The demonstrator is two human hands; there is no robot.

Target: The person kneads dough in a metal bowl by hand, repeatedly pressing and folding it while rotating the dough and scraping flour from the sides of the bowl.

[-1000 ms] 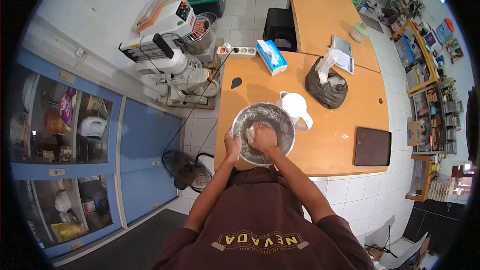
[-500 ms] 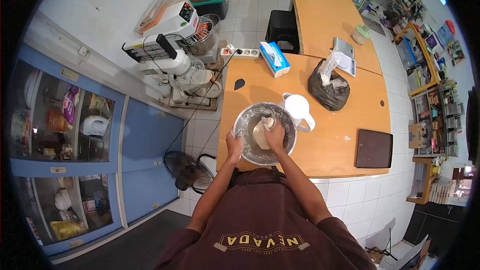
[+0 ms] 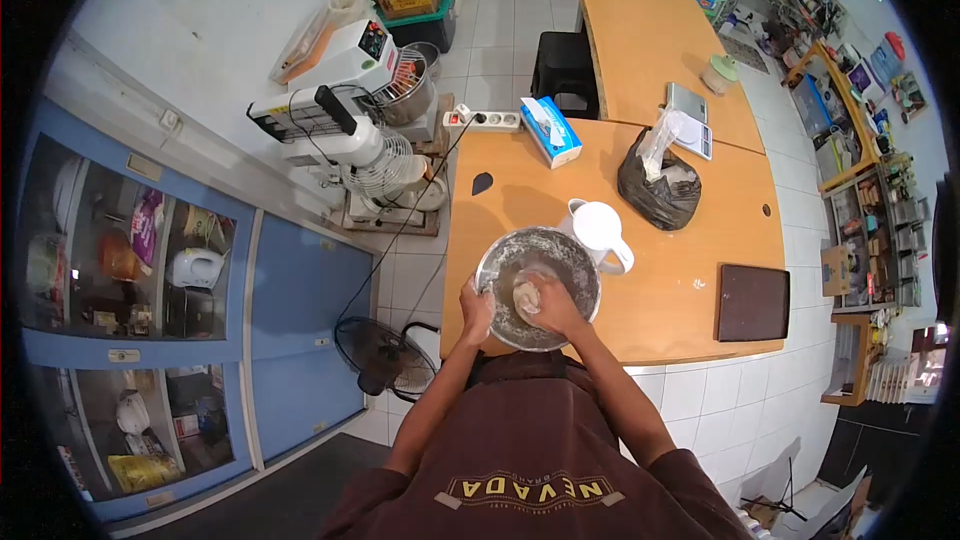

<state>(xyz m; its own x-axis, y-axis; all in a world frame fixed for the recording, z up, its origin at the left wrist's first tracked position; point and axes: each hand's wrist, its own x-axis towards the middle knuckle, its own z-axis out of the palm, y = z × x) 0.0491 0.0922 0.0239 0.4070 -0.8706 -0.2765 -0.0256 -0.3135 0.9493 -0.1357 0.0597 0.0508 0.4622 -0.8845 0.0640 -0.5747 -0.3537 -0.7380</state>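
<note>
A round metal bowl [image 3: 500, 252], its inner wall smeared with flour, stands at the near edge of the wooden table [image 3: 640, 300]. My left hand [image 3: 478, 312] grips the bowl's left rim, the thumb over the edge. Inside the bowl, my right hand [image 3: 552, 304] is closed around a pale lump of dough [image 3: 526, 298]. Part of the dough is hidden under the fingers. A white jug [image 3: 598, 228] with its handle to the right stands just beyond the bowl's upper right rim.
On the table are a black plastic bag [image 3: 655, 190], a digital scale [image 3: 692, 132], a blue tissue box [image 3: 552, 132], a power strip [image 3: 484, 120] and a dark baking tray [image 3: 753, 302]. Mixers [image 3: 385, 165] and a black fan [image 3: 385, 355] stand on the left.
My right hand has pressed down with the dough, which was stretched longer and is now a compact lump. My left hand stays on the rim. The view has shifted slightly.
</note>
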